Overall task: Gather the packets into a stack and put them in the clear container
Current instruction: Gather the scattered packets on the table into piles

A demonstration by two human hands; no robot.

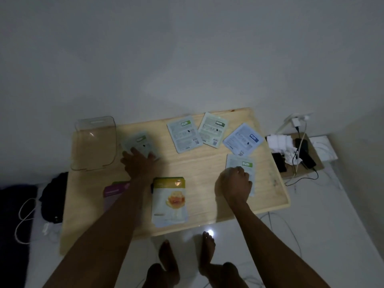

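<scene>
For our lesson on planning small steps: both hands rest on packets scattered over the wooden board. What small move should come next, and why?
Probably slide the packet under the left hand toward the middle, to start the stack. Its packet lies flat beside the clear container, the right hand covers another packet, and none are gathered yet.

The left forearm hides most of the purple packet [115,191]. The right hand [234,185] covers the near half of a green-tabbed packet [242,163]; whether its fingers pinch it cannot be told. The packet [139,143] under the left hand [138,161] is blurred. Print on all packets is too small to read. Both arms run off the bottom edge.
</scene>
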